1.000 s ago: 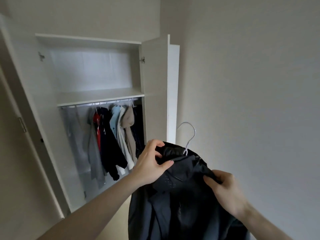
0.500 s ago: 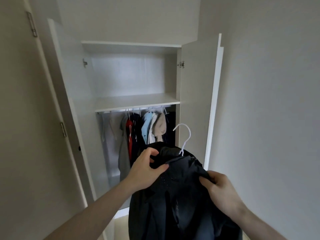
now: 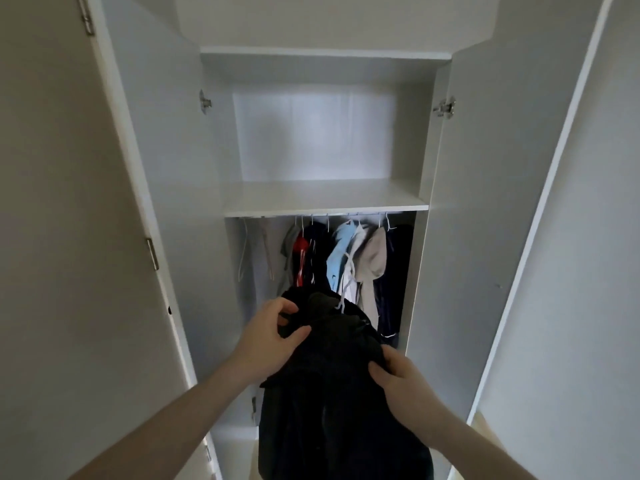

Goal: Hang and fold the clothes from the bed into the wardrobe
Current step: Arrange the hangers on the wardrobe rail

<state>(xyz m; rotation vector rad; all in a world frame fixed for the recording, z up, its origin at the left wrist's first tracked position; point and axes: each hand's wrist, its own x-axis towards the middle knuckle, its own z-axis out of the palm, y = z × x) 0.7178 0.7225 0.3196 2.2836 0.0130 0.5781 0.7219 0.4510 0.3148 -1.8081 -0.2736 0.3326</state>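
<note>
While held before the open wardrobe (image 3: pixel 485 168), the dark jacket (image 3: pixel 332 393) is gripped by the left hand (image 3: pixel 268 341) and pinched by the right hand (image 3: pixel 401 382).

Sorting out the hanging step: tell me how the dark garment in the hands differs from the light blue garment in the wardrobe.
The dark garment is near black and gripped by the left hand and right hand; the light blue garment is pale and touched by neither. The dark one is in front of the wardrobe; the blue one hangs inside it. Both are on white hangers.
</note>
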